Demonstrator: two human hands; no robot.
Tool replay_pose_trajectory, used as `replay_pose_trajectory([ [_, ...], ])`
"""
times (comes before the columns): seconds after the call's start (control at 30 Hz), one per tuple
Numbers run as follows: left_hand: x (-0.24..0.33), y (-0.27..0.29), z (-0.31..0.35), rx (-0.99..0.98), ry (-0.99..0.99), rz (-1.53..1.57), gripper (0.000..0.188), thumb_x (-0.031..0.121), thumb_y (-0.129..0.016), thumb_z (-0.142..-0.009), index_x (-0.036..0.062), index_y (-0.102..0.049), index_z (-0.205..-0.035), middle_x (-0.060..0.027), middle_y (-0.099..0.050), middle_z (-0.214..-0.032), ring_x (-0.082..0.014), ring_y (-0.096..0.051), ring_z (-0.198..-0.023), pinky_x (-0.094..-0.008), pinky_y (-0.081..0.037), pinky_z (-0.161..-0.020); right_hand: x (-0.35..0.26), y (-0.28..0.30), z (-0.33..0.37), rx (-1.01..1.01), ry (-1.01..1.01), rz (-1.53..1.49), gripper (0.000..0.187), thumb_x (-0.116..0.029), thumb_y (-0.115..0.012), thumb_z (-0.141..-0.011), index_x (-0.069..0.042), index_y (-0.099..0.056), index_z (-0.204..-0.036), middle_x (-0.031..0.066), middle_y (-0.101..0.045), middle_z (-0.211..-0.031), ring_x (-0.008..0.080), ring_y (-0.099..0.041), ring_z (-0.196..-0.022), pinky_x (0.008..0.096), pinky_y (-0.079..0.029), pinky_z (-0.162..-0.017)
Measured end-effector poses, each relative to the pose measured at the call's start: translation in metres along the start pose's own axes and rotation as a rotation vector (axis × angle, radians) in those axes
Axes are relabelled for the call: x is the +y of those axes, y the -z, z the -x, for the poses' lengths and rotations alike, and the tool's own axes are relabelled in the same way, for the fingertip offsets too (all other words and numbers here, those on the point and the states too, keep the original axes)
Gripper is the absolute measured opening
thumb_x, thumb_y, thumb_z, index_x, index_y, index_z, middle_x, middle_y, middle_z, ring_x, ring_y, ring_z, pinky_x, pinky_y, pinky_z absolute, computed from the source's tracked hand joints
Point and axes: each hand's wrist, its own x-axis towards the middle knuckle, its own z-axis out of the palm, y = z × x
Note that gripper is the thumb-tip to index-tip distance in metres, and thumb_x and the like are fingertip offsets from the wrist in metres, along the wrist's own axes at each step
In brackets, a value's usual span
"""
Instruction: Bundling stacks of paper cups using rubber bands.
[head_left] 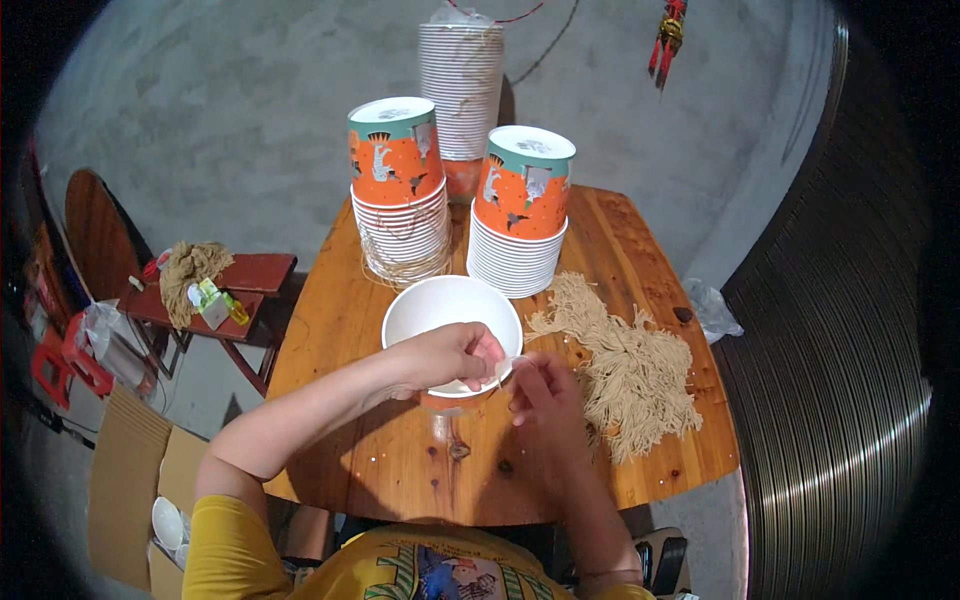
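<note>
A white paper bucket [410, 312] with its open mouth up stands before me on the wooden table. My left hand [462, 357] reaches over its near rim, fingers pinched together. Just right of that rim, my right hand [545, 388] is closed too, its thumb and fingertips near the left hand's. A small pale thing shows between the two hands, too small to name. Beside my right hand lies a large heap of tan cords [640, 375] with loose strands.
Stacks of orange-and-green paper buckets stand upside down, one at left [395, 175], one at right [520, 195]. A taller white stack [460, 90] rises behind. A red bench [255, 272] holds more cord [192, 275]. A cardboard box [130, 480] sits lower left; a ribbed shutter [840, 330] is at right.
</note>
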Motion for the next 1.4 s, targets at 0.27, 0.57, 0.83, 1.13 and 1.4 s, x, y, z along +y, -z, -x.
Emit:
replay_pose_trajectory([
  [0.27, -0.003, -0.005, 0.0, 0.004, -0.106, -0.163, 0.015, 0.003, -0.056, -0.087, 0.0003, -0.054, -0.101, -0.0018, -0.055, -0.088, -0.0083, -0.052, -0.078, -0.0227, -0.045, -0.069, 0.023, 0.012, -0.012, -0.078, 0.301, 0.305, 0.016, -0.019, -0.057, -0.094, -0.003, -0.059, -0.097, 0.0019, -0.06, -0.078, 0.0106, -0.055, -0.07, 0.0264, -0.046, -0.067],
  [0.57, -0.006, -0.005, -0.005, 0.078, -0.098, -0.231, 0.01, 0.01, -0.054, -0.092, 0.0029, -0.057, -0.098, 0.0007, -0.057, -0.083, -0.0069, -0.05, -0.074, -0.0227, -0.043, -0.064, -0.012, 0.007, 0.002, -0.236, 0.391, 0.437, 0.009, -0.012, -0.059, -0.09, -0.005, -0.061, -0.095, 0.0019, -0.06, -0.076, 0.0088, -0.054, -0.069, 0.0239, -0.043, -0.062],
  [0.83, -0.004, -0.005, -0.009, -0.075, -0.074, -0.142, 0.015, 0.016, -0.058, -0.092, 0.0028, -0.059, -0.1, 0.0006, -0.06, -0.085, -0.0063, -0.05, -0.074, -0.0212, -0.042, -0.066, -0.029, 0.014, -0.03, -0.368, 0.189, 0.101, 0.011, -0.009, -0.057, -0.09, -0.005, -0.059, -0.099, 0.0013, -0.065, -0.077, 0.0054, -0.052, -0.054, 0.0203, -0.041, -0.047],
  [1.13, -0.001, -0.005, -0.008, -0.126, 0.022, -0.019, 0.017, 0.015, -0.061, -0.09, 0.0016, -0.063, -0.099, 0.0004, -0.06, -0.088, -0.0062, -0.052, -0.077, -0.0205, -0.044, -0.068, 0.005, 0.029, -0.03, -0.06, 0.342, 0.356, 0.009, -0.007, -0.059, -0.089, -0.004, -0.058, -0.097, 0.0003, -0.062, -0.072, 0.0045, -0.051, -0.055, 0.02, -0.042, -0.049],
  [1.4, -0.003, -0.004, -0.012, -0.108, -0.04, 0.01, 0.012, 0.008, -0.059, -0.087, 0.0023, -0.064, -0.096, 0.0001, -0.062, -0.085, -0.006, -0.051, -0.072, -0.0199, -0.043, -0.066, 0.014, 0.02, 0.001, 0.018, 0.467, 0.643, 0.016, -0.009, -0.069, -0.08, -0.003, -0.059, -0.091, 0.0065, -0.059, -0.073, 0.0174, -0.059, -0.065, 0.0302, -0.047, -0.058],
])
